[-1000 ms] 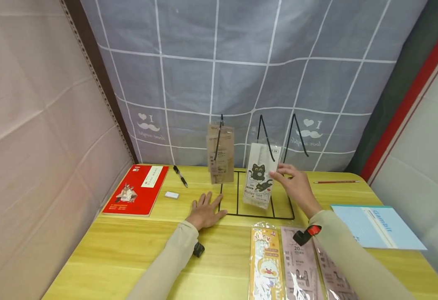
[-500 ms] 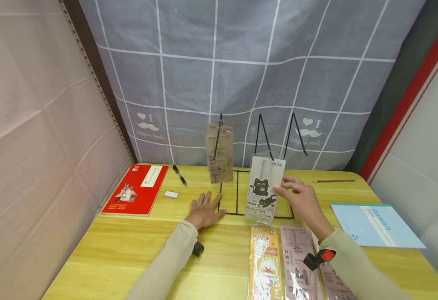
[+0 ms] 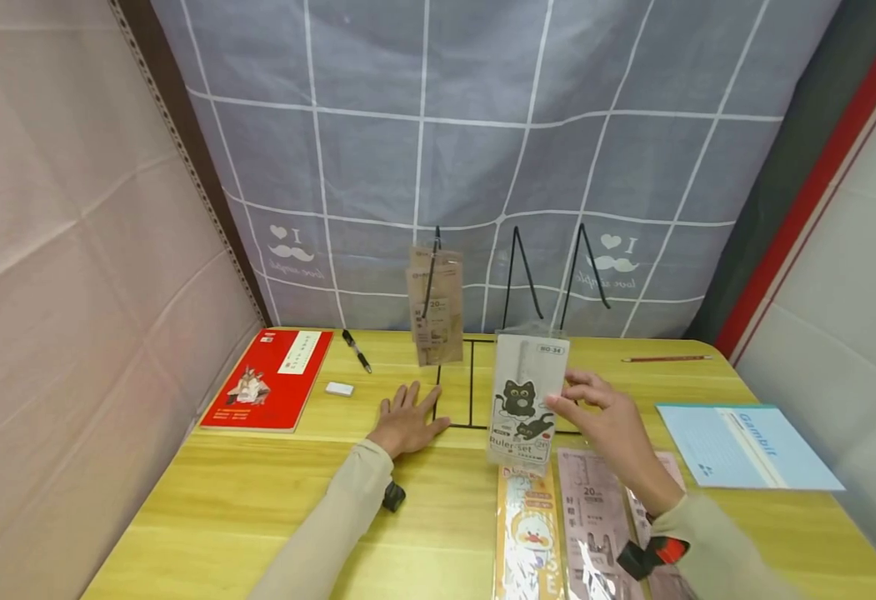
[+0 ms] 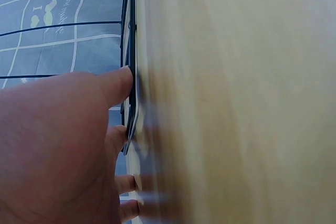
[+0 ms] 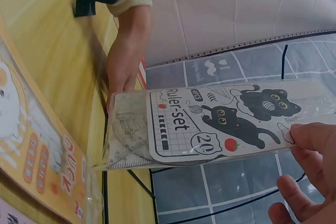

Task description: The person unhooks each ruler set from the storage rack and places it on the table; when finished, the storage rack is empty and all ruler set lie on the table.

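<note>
My right hand pinches the right edge of a packaged ruler set between thumb and fingers. Two black cats and the words "Ruler-set" are printed on its white card, and clear rulers show through the wrap in the right wrist view. The pack is upright in front of the middle hook of a black wire rack, apart from the hook tip. My left hand lies with fingers spread at the rack's base; in the left wrist view its thumb touches the black wire.
Brown ruler packs hang on the left hook. Before me lie an orange duck pack and pink ruler packs. A red notebook, pen and eraser lie left; a pencil and blue notebook lie right.
The right hand has drawn the cat ruler set off the middle hook, toward me and downward over the front of the base. The left hand has stayed in place.
</note>
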The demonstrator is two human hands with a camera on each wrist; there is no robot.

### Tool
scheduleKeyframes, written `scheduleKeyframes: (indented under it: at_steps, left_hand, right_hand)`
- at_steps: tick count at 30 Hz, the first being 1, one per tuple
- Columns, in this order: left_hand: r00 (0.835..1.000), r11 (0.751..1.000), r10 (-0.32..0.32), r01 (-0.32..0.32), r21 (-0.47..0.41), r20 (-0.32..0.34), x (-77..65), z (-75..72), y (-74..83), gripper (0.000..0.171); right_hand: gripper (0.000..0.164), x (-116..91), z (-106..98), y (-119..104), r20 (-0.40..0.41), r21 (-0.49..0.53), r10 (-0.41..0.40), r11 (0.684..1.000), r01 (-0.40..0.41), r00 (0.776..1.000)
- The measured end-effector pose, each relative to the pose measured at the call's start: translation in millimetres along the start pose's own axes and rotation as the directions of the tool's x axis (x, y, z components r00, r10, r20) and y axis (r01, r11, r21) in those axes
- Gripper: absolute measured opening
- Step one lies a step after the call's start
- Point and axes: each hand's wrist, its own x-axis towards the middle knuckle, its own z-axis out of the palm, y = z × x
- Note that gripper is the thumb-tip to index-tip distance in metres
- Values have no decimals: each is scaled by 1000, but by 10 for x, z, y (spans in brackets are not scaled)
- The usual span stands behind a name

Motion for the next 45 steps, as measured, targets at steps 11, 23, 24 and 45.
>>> scheduleKeyframes:
  at_steps: [11, 23, 24, 45]
  left_hand:
    - [1000, 1000, 2, -2, -11, -6, 7, -2, 0, 68]
    - [999, 999, 33, -33, 18, -1, 22, -15, -26, 67]
    - [999, 999, 37, -37, 4, 0, 22, -18, -29, 68]
    - [999, 1000, 16, -16, 7, -31, 28, 25, -32, 66]
  right_hand:
    - [36, -326, 241, -99, 33, 111, 29, 993, -33, 999]
    - [16, -713, 852, -157, 109, 231, 42, 971, -67, 993]
    - [16, -728, 895, -148, 112, 239, 39, 969, -65, 993]
    - [18, -623, 1201, 138, -11, -234, -152, 961, 145, 988]
